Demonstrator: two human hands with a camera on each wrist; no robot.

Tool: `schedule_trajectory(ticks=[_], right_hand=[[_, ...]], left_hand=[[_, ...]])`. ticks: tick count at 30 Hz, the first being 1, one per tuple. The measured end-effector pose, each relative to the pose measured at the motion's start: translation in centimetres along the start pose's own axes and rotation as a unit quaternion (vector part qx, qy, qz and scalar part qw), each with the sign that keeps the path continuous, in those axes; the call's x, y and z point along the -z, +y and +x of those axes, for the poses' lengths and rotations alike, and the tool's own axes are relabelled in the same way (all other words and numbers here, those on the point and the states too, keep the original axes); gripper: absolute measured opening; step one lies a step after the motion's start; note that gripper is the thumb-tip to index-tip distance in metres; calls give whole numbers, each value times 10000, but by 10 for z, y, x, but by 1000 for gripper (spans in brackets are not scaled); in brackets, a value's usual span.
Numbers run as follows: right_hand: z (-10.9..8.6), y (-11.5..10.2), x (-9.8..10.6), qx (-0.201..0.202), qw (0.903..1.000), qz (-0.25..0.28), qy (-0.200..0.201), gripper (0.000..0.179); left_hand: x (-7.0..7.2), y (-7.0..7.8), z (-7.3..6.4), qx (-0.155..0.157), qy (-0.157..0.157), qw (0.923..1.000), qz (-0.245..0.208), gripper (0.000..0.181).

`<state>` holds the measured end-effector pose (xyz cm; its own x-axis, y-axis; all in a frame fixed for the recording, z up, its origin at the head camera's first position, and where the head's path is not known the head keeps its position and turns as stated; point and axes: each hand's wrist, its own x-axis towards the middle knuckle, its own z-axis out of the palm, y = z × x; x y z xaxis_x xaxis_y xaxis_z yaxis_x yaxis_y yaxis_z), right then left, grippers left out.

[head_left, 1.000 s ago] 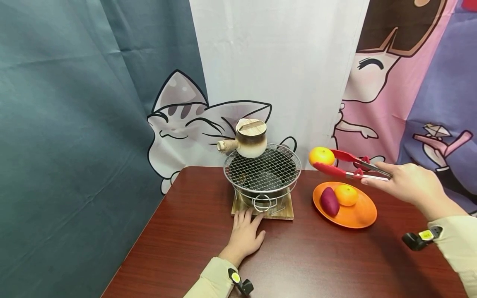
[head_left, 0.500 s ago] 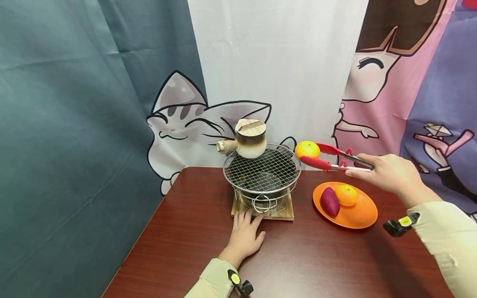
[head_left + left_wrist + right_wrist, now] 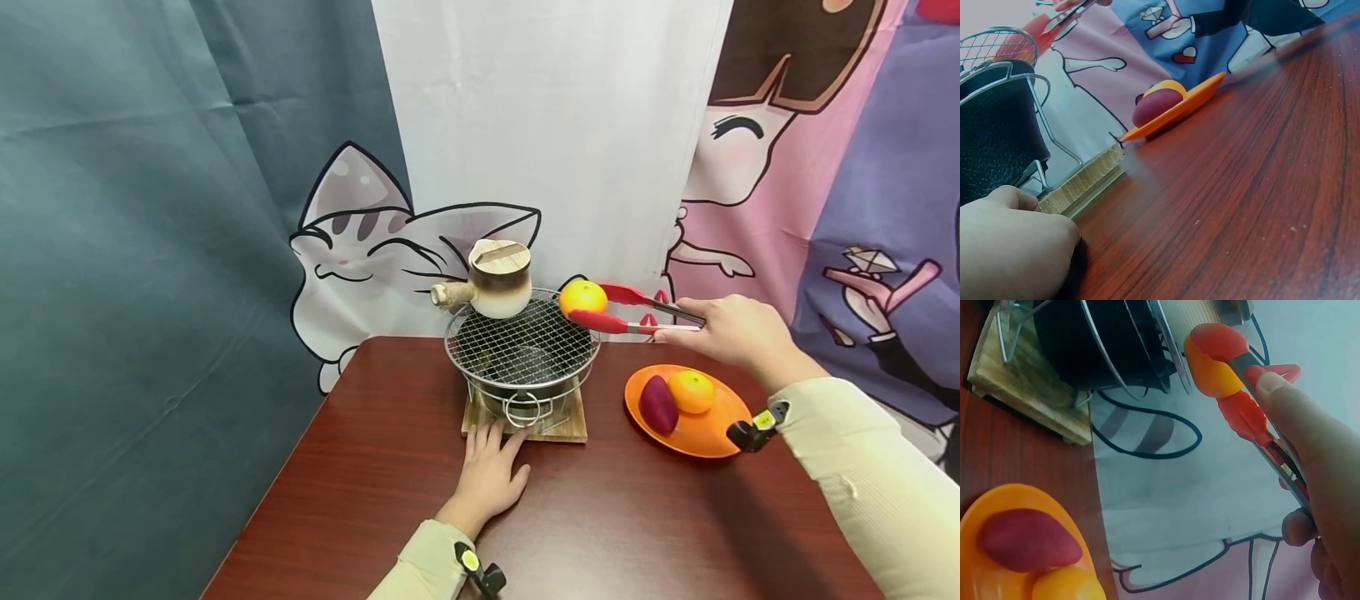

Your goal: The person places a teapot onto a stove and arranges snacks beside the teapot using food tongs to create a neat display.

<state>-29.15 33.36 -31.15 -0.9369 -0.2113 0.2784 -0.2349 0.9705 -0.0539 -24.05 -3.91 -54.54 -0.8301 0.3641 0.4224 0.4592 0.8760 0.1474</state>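
My right hand (image 3: 738,333) grips red-tipped metal tongs (image 3: 626,307), whose tips clasp a mandarin orange (image 3: 582,298) at the right rim of the round wire grill rack (image 3: 525,354). In the right wrist view the orange (image 3: 1213,372) sits between both red tips, near the rack's edge. My left hand (image 3: 487,477) lies with fingers spread, its fingertips at the front edge of the wooden board (image 3: 573,421) beneath the stove. A pot with a wooden lid (image 3: 500,279) stands on the back left of the rack. Whether the held orange touches the rack, I cannot tell.
An orange plate (image 3: 720,437) to the right of the stove bears a purple sweet potato (image 3: 658,406) and another mandarin orange (image 3: 692,392). The reddish-brown table (image 3: 360,483) ends at a printed cloth backdrop (image 3: 570,150). A wire ring handle (image 3: 522,411) hangs on the rack's front.
My right hand has carried the tongs and orange leftward, from above the plate to the rack's right side. My left hand stays by the board.
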Motion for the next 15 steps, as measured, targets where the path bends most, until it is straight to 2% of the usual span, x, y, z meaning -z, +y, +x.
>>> schedule_trajectory(ticks=[9,15], right_hand=[[16,-14,-5,-40,9998,6,-205,97],[23,-19,-9,-49,9999,-1,-165,99]], left_hand=[[1,0,-1,-31,68,10000,17,57],[2,1,0,-38,58,10000,26,56]])
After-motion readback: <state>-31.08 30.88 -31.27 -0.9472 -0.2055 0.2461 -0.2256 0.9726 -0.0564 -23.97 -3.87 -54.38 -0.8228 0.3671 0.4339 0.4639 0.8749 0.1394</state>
